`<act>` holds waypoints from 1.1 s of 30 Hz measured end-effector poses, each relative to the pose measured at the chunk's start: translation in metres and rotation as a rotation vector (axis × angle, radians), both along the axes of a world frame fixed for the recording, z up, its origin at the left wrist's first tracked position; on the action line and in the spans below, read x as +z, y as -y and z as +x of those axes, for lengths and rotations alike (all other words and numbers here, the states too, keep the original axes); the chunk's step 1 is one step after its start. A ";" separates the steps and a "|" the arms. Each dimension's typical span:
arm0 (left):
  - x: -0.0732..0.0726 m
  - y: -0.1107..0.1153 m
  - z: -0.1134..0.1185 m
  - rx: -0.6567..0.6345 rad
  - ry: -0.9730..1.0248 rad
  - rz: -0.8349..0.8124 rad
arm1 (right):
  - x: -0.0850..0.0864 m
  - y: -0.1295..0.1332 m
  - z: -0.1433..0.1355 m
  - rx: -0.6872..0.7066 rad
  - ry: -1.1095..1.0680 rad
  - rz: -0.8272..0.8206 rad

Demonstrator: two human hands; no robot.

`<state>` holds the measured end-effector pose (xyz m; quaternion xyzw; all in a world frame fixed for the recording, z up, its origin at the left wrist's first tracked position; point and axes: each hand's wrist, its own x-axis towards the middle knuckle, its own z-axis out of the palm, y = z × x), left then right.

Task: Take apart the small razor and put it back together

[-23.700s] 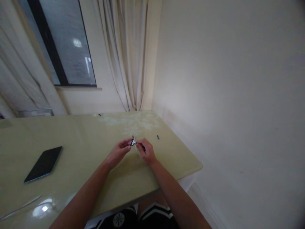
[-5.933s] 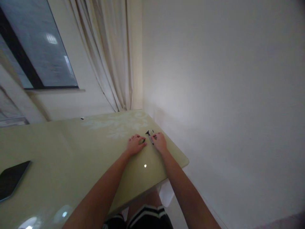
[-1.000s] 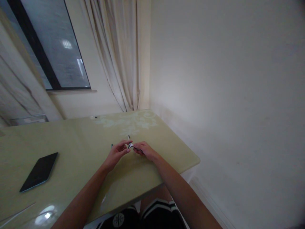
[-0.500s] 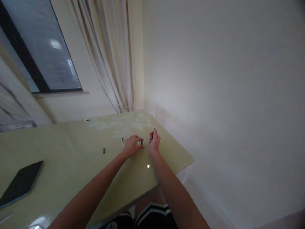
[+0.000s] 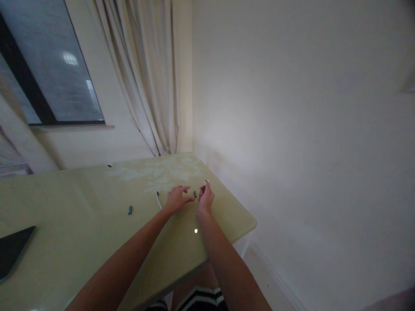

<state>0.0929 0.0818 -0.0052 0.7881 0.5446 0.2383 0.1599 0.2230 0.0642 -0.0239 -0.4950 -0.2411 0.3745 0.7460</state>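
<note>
Small dark piece (image 5: 195, 194) just released by left hand (image 5: 177, 199): fingers now spread wide, nothing held, so that hand is freed. Piece sits on tabletop (image 5: 227, 216) between the hands, long axis roughly near-to-far; which end is front can't be told. Small implement (image 5: 206, 181) gripped in closed right hand (image 5: 206, 199), light tip pointed away from body, shaft mostly hidden.

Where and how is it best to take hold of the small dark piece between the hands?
I would pinch the small dark piece by its near and far ends, coming from the left: it points away from the person, the open left hand faces it, and the right hand crowds its right side.
</note>
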 end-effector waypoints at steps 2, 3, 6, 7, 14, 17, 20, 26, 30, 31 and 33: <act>0.004 0.008 -0.033 -0.001 -0.002 0.022 | 0.002 0.001 -0.002 0.035 0.027 -0.005; 0.006 0.011 -0.055 0.003 -0.002 0.037 | 0.003 0.002 -0.004 0.058 0.046 -0.005; 0.004 0.021 -0.130 0.143 -0.014 0.046 | 0.006 0.007 -0.012 0.145 0.108 0.037; 0.001 0.024 -0.155 0.216 -0.032 0.045 | 0.007 0.009 -0.016 0.178 0.133 0.058; -0.024 0.034 -0.232 0.392 -0.139 -0.042 | 0.012 0.030 -0.039 0.361 0.407 0.170; -0.023 0.031 -0.227 0.369 -0.119 -0.033 | 0.013 0.037 -0.043 0.428 0.537 0.197; -0.017 0.034 -0.208 0.308 0.042 0.026 | 0.012 0.039 -0.045 0.513 0.585 0.168; 0.000 0.061 -0.130 -0.050 0.532 0.164 | 0.010 0.045 -0.047 0.905 0.446 0.076; 0.009 0.075 -0.106 -0.127 0.604 0.213 | 0.018 0.053 -0.046 1.027 0.324 0.111; 0.010 0.076 -0.105 -0.127 0.611 0.215 | 0.020 0.054 -0.046 1.028 0.314 0.116; 0.011 0.079 -0.106 -0.127 0.623 0.210 | 0.022 0.056 -0.047 1.033 0.301 0.115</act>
